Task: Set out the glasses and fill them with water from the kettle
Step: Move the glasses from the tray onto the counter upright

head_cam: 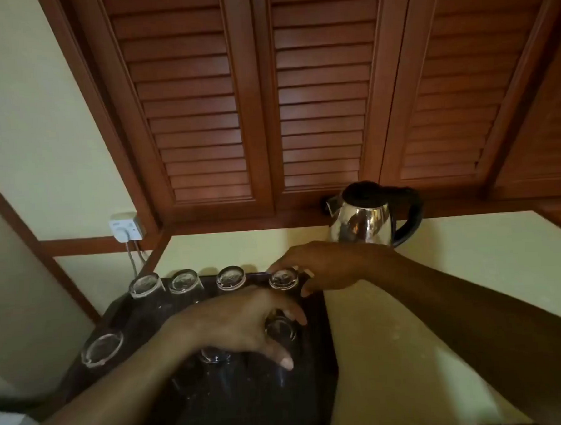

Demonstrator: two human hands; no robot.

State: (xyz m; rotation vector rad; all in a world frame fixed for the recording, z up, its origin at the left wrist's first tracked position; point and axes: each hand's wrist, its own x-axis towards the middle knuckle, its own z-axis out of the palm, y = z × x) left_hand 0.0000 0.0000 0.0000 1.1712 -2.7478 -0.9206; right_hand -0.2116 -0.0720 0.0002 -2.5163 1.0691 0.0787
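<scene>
Plainly, we find the task at its opening stage. At least seven glasses (183, 280) stand on the dark tray (250, 405), which lies on the cream desk (439, 285). None is set out on the desk yet, and we see water in none. The kettle (364, 221) stands untouched on the desk at about 1 o'clock from the tray, close against the wooden shutters (319, 112).

Hands: the right hand (327, 266) reaches in from 3 o'clock, its fingers curled round the far-right glass (283, 278) at the end of the tray's back row of four. The left hand (242, 321) comes in from 7 o'clock and grasps the near glass (280, 331) from above, between thumb and fingers. A further glass lies partly hidden under its palm, and one more stands alone at the tray's 9 o'clock side.

Orientation: we judge the glasses to stand mouth down with their thick bases up, long axis vertical. The kettle is upright, with its spout toward 9 o'clock and its handle toward 3 o'clock.

Outstanding, in our judgement: turning each glass upright, placing it on the desk, and all of the pouring.
</scene>
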